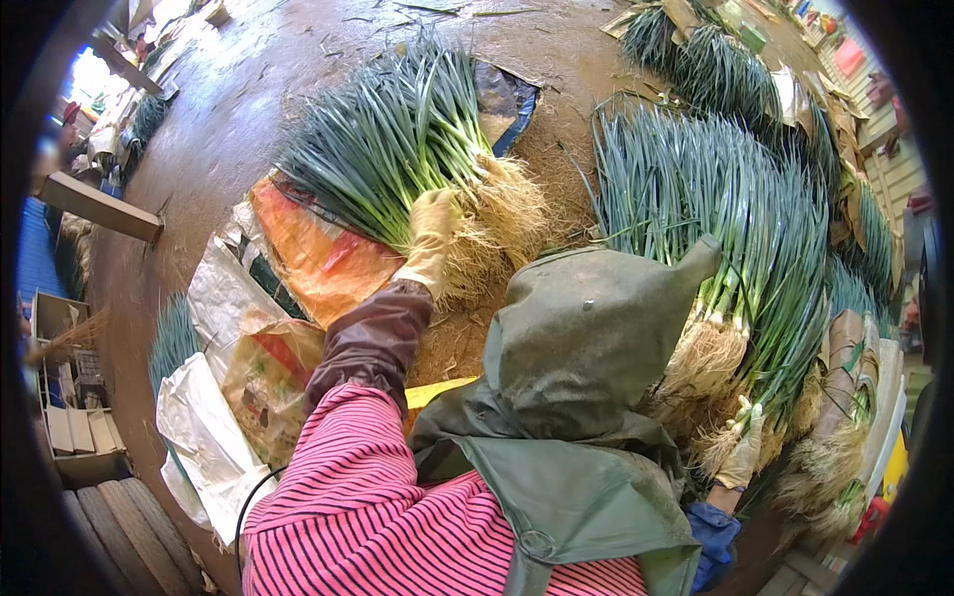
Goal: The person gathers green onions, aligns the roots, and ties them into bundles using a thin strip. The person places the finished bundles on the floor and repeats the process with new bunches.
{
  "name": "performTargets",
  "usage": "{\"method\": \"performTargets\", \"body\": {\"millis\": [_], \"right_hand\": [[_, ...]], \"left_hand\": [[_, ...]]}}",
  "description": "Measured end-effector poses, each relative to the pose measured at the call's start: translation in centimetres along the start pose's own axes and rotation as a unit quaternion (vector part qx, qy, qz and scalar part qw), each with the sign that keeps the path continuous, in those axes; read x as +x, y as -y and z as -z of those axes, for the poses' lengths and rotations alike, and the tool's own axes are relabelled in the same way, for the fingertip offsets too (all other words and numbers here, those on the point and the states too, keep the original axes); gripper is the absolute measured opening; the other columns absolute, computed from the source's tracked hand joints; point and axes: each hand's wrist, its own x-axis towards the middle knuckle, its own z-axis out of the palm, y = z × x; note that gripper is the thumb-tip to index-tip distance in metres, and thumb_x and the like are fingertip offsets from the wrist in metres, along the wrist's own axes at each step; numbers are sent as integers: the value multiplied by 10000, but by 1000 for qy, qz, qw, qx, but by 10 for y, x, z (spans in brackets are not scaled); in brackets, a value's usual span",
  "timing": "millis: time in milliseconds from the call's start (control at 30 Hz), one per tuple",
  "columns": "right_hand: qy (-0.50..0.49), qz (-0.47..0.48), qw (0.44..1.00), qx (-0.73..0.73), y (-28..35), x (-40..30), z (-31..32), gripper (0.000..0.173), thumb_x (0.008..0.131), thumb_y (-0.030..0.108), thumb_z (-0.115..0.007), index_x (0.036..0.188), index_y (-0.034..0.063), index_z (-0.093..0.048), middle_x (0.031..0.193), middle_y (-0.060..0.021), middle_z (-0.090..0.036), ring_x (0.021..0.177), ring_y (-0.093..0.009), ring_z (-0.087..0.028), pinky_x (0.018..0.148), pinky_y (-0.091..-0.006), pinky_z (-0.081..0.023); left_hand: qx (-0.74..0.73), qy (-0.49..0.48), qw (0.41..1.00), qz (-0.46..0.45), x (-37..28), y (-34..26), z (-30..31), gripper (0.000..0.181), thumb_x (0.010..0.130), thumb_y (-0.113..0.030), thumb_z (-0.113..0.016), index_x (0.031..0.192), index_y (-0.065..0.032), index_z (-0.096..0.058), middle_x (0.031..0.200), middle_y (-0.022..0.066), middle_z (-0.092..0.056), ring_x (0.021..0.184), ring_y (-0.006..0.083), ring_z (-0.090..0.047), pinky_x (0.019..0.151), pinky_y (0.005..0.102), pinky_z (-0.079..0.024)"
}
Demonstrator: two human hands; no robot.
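A large heap of green onions [395, 149] lies ahead of me, leaves to the upper left and pale roots [514, 201] to the right. My left hand [432, 223], in a cream glove and brown sleeve cover, rests on the stalks near these roots; its fingers are hidden, so its grip is unclear. At lower right my gloved right hand [741, 454], with a blue cuff, is shut around a few white-based green onions [745, 413]. It is low beside a second big pile of green onions [715, 194]. My green waterproof-clad knee [589, 328] stands between the two piles.
Orange and white plastic sacking [320, 246] lies under the left heap. More onion bundles [700, 59] line the upper right, and wrapped bundles [835, 417] lie at far right. A wooden beam [100, 205] juts in at left. Stacked tyres [138, 533] stand lower left.
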Motion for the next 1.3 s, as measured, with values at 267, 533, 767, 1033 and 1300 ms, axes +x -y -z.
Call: {"method": "performTargets", "body": {"millis": [267, 533, 767, 1033, 1300], "right_hand": [[8, 41, 998, -42, -18, 16, 8, 369, 947, 237, -591, 1248, 33, -526, 915, -61, -659, 634, -78, -577, 555, -224, -524], [40, 23, 997, -61, -13, 12, -1, 311, 926, 293, -621, 1106, 40, -636, 872, -47, -663, 657, -90, -601, 577, -233, -534], [32, 5, 996, -80, -20, 15, -1, 353, 928, 319, -613, 1132, 32, -640, 875, -13, -661, 705, -91, -600, 619, -256, -526], [60, 12, 995, -75, -24, 19, 8, 372, 932, 317, -605, 1135, 7, -638, 897, -25, -663, 731, -98, -604, 635, -260, -527], [27, 20, 996, -77, -26, 18, 7, 362, 930, 312, -612, 1128, 10, -636, 879, -33, -667, 735, -107, -612, 638, -263, -527]], "left_hand": [[430, -98, 896, 47, 51, 36, 10, 623, 853, -449, -615, 1326, -60, -504, 1306, 190, -556, 1172, 327, -565, 941, 408, -460], [231, -179, 955, -48, 57, 59, 37, 271, 831, -273, -619, 942, -27, -646, 787, 139, -674, 672, 274, -630, 644, 411, -472], [-189, 2, 974, 125, 56, 65, 62, 198, 879, -167, -649, 786, 7, -636, 625, 82, -569, 443, 155, -518, 379, 268, -419], [-228, -61, 972, 22, 40, 82, 40, 129, 881, -115, -644, 836, 2, -616, 644, 94, -611, 444, 172, -547, 408, 291, -485], [-343, -94, 933, 48, 42, 90, 44, 141, 923, -131, -567, 869, -3, -591, 651, 83, -600, 457, 183, -538, 429, 291, -474]]}}
